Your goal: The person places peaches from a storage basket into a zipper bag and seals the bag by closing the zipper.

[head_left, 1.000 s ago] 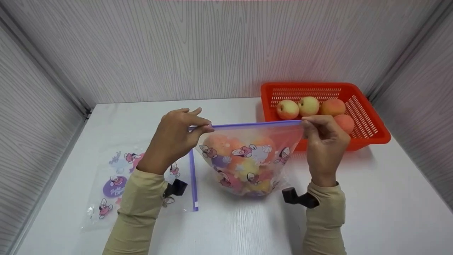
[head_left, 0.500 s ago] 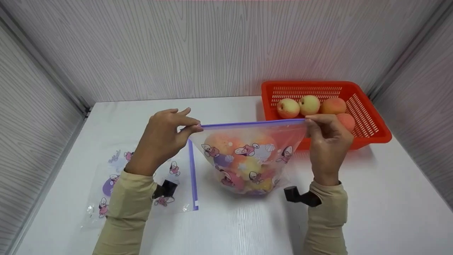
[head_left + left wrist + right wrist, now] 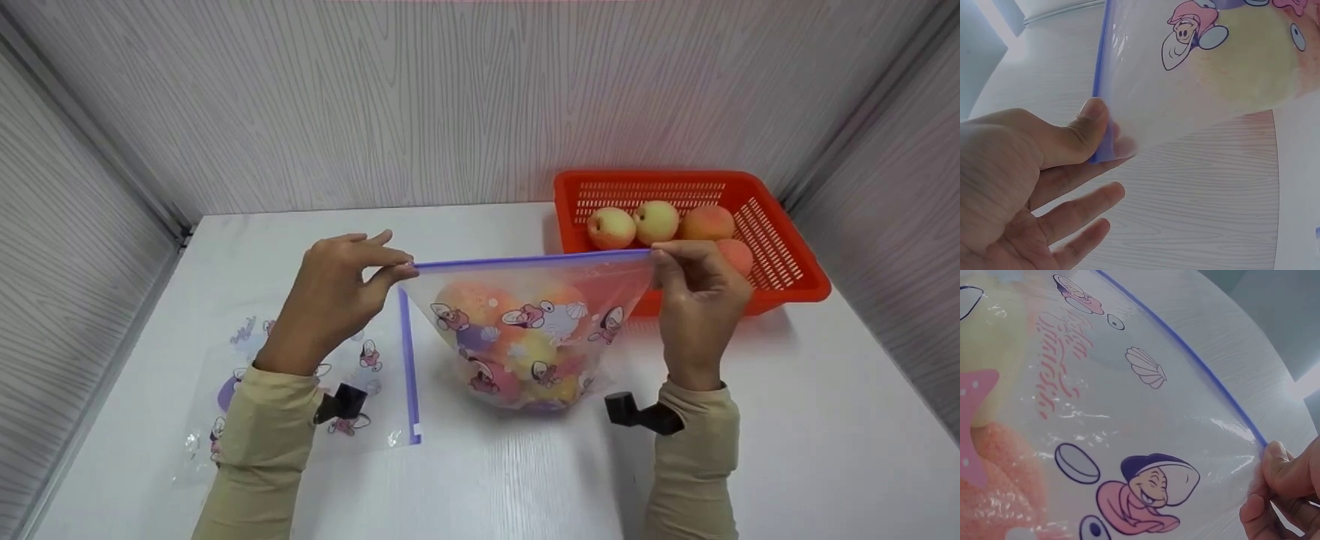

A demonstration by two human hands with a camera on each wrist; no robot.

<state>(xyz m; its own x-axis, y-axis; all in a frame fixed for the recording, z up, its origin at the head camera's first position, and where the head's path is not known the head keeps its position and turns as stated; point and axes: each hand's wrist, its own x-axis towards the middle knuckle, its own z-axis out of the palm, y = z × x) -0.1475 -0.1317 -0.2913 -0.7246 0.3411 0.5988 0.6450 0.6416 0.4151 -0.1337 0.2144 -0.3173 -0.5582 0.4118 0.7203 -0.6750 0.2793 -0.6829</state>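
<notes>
A clear zip bag [image 3: 517, 337] with cartoon prints and a purple zip edge holds several peaches, seen blurred through its plastic. The left hand [image 3: 341, 292] pinches the left end of the zip edge between thumb and index finger; in the left wrist view its other fingers [image 3: 1081, 211] are spread apart from the bag. At the opposite end, the right hand [image 3: 701, 296] pinches the zip corner, and its thumb [image 3: 1278, 461] shows in the right wrist view. Between the hands the purple edge is stretched nearly straight. The bag's bottom sits at or just above the table; I cannot tell which.
A red plastic basket [image 3: 799, 274] with several peaches [image 3: 656, 223] stands at the back right, partly behind the right hand. Flat on the white table [image 3: 480, 480], another printed zip bag [image 3: 375, 405] lies under the left forearm. Pale wood-grain panels [image 3: 450, 105] enclose the back and sides.
The left hand has slid leftward along the zip edge to its left end. The right hand has shifted slightly right, and the bag's top is stretched wider.
</notes>
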